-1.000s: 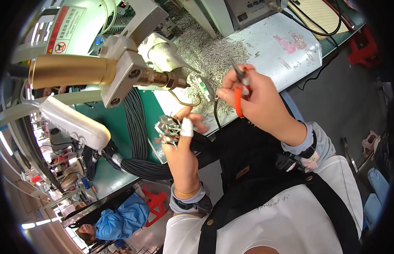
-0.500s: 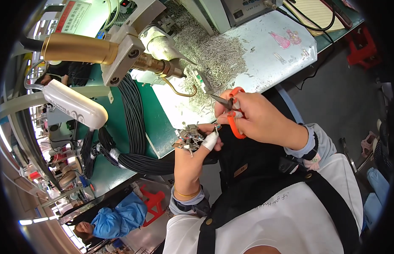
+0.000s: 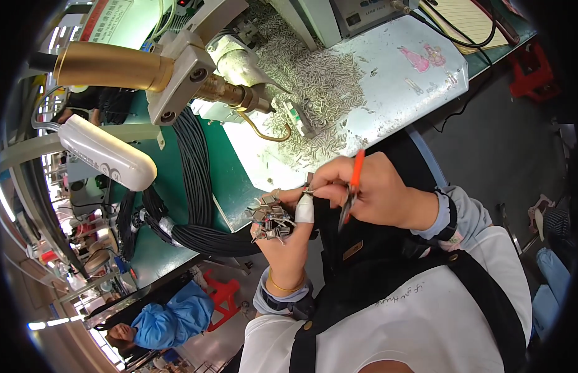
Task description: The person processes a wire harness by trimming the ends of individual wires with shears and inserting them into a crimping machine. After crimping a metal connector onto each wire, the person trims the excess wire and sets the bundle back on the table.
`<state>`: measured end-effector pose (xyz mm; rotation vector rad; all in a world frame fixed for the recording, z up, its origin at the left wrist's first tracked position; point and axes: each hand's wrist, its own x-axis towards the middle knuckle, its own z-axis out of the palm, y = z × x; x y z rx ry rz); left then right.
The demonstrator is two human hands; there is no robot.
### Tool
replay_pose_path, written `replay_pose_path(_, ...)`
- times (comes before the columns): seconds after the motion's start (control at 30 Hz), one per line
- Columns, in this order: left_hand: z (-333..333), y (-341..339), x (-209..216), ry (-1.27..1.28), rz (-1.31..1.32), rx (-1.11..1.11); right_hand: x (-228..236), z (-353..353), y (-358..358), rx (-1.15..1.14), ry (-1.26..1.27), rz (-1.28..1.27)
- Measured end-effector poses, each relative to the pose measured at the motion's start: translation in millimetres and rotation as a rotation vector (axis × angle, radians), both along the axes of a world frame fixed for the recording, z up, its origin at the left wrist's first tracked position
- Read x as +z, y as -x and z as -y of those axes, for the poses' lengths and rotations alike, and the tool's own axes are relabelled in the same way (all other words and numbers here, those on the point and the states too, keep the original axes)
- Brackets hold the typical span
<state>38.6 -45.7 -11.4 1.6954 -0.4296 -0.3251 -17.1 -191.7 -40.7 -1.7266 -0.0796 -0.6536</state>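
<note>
My left hand (image 3: 288, 244), with white wrapping on its thumb, is closed around a bunch of small metal connectors (image 3: 270, 219) at the ends of black cables. One small connector (image 3: 309, 181) stands up by the thumb tip. The fingertips of my right hand (image 3: 385, 194) pinch at this spot, touching or nearly touching the left thumb; what exactly lies between them is partly hidden. Orange-handled scissors (image 3: 357, 168) are tucked in my right hand, their blurred blades pointing down toward my black apron (image 3: 388, 273).
A gold-coloured soldering iron (image 3: 118, 67) in a clamp and a white rounded tube (image 3: 105, 152) stand at the left. Many small metal pins (image 3: 326, 87) cover part of the pale metal plate (image 3: 413, 81). Coiled black cables (image 3: 199, 180) lie on the green bench. A person in blue (image 3: 174, 317) sits lower left.
The scissors have swung from pointing up-left to hanging blades down in my right hand. My right fingertips have moved to the left thumb. My left hand has turned slightly.
</note>
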Motion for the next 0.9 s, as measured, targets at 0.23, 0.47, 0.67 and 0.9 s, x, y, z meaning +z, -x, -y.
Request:
replay_pose_path(0.23, 11, 2, -2, 0.023, 0.252, -0.019, 8, -5, 2, 0.070, -0.249, -0.214)
replay_pose_path(0.47, 11, 3, 3, -0.003, 0.197, 0.002, 10, -4, -1, 0.234, -0.620, -0.294)
replay_pose_path(0.67, 7, -2, 6, 0.122, -0.186, 0.072, 34, 6, -1, 0.363, -0.915, -0.512)
replay_pose_path(0.9, 4, -4, 6, 0.163, -0.153, 0.062, 17, 7, 8, 0.132, 0.064, -0.472)
